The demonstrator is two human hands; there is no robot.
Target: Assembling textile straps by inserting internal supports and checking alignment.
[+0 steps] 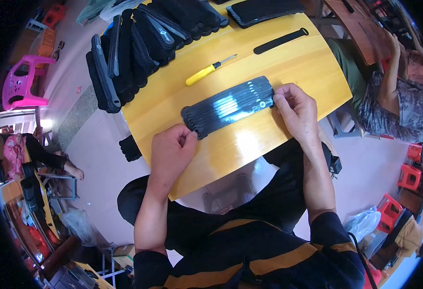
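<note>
A stack of flat black straps (228, 107), overlapping in a fan with shiny faces, lies slantwise on the yellow wooden table (240, 166). My left hand (172, 153) is closed, its thumb and fingers pinching the stack's near left corner. At the opposite end, my right hand (298, 111) pinches the edge of the stack between thumb and fingers. Beyond the stack rests a screwdriver (201, 75) with a yellow handle, its tip toward the right. One loose black strap (281, 41) with a slotted end lies farther back.
Piled bundles of black straps (144, 41) cover the table's far left, with another bundle (264, 10) at the far edge. A pink plastic chair (22, 83) stands on the left. At the right, another person (397, 103) sits by a brown table (353, 29). Red stools (389, 212) stand lower right.
</note>
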